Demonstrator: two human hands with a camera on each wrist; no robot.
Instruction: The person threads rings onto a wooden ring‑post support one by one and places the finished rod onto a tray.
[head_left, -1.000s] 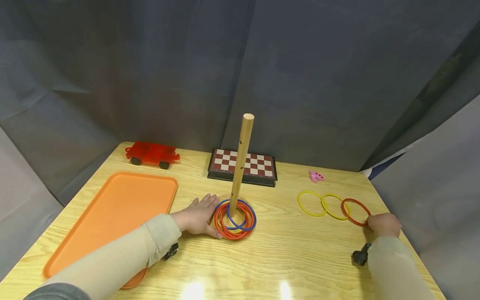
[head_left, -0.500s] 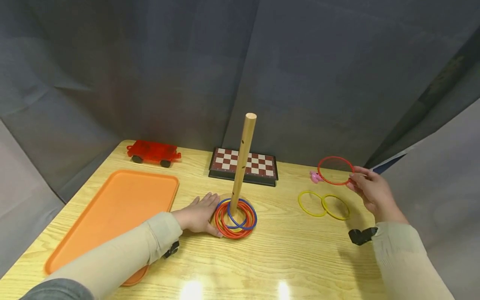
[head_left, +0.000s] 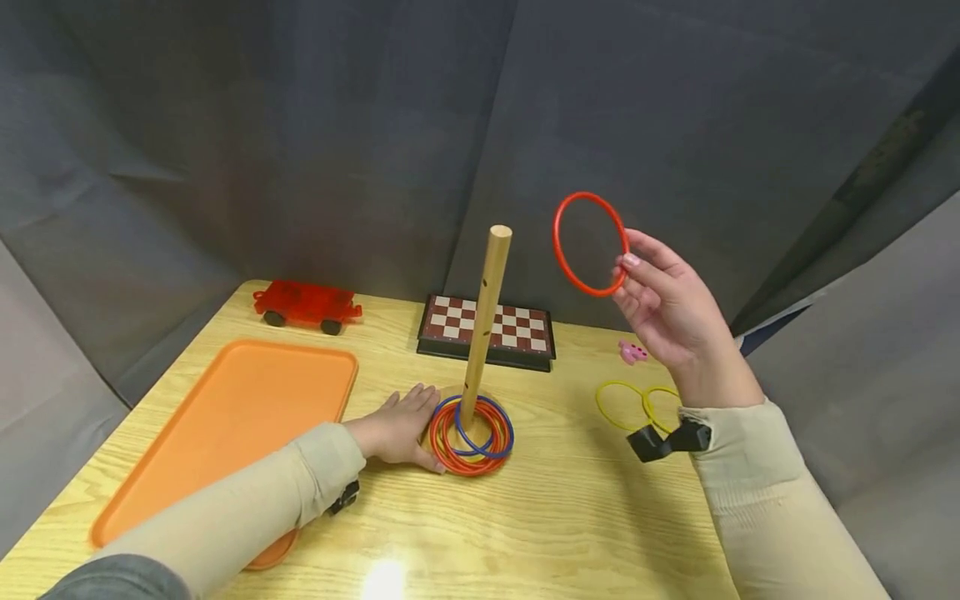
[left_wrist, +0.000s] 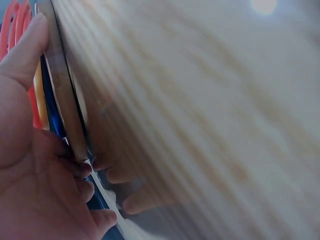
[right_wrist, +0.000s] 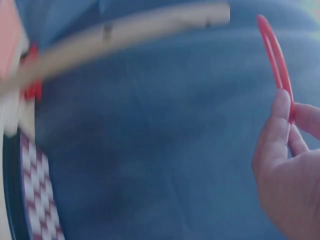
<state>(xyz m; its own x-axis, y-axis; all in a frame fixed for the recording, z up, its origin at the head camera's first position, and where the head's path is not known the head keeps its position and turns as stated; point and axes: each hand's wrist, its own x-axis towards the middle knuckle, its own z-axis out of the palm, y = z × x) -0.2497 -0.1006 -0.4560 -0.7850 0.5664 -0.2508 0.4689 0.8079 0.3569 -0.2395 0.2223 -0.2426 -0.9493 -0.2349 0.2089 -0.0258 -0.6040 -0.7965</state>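
Note:
My right hand [head_left: 671, 308] pinches a red ring [head_left: 557, 233] between thumb and fingers. The ring is raised and tilted, right of the top of a wooden peg [head_left: 486, 321] and apart from it. Several red, blue and yellow rings [head_left: 472, 472] lie loosely round the peg's foot on its wooden base [left_wrist: 70, 105]. Against the left side of that base rests my left hand [head_left: 401, 429], fingers straight and spread, thumb at the near edge. In the right wrist view the ring [right_wrist: 280, 62] appears nearly edge-on beyond the peg's tip.
Two yellow rings [head_left: 618, 383] lie on the table at right, partly behind my right wrist. A small pink piece [head_left: 632, 352] is behind them. A checkered board [head_left: 517, 337] stands behind the peg. An orange tray [head_left: 262, 400] and red toy wagon [head_left: 306, 304] are at left.
My right hand has picked the red ring off the table beside the yellow ones, lifted it and carried it left towards the peg's top. The left hand stays at the base.

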